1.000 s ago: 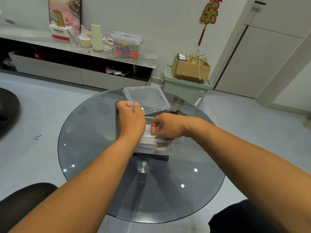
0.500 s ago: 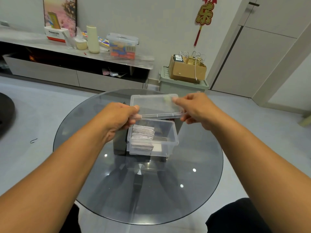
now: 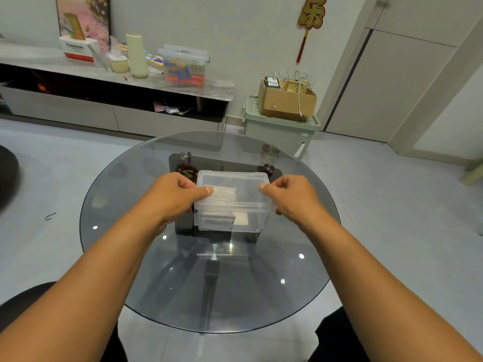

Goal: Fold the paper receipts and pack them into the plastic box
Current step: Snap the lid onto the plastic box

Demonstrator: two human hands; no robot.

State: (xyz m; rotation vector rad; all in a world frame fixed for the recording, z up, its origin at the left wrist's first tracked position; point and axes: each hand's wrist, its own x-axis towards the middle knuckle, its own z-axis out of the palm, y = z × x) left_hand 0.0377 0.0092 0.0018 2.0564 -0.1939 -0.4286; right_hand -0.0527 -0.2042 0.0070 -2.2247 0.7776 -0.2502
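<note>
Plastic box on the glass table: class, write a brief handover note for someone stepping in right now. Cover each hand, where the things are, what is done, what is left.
Left hand: grips the left edge of the lid, thumb on top.
Right hand: grips the lid's right edge the same way.
Plastic box: sits on the glass table, lid resting on top of it.
Receipts: folded and stacked inside, on the left side.
Done: folding and packing.
Left: probably press the lid down; whether it is already snapped shut cannot be seen.
</note>
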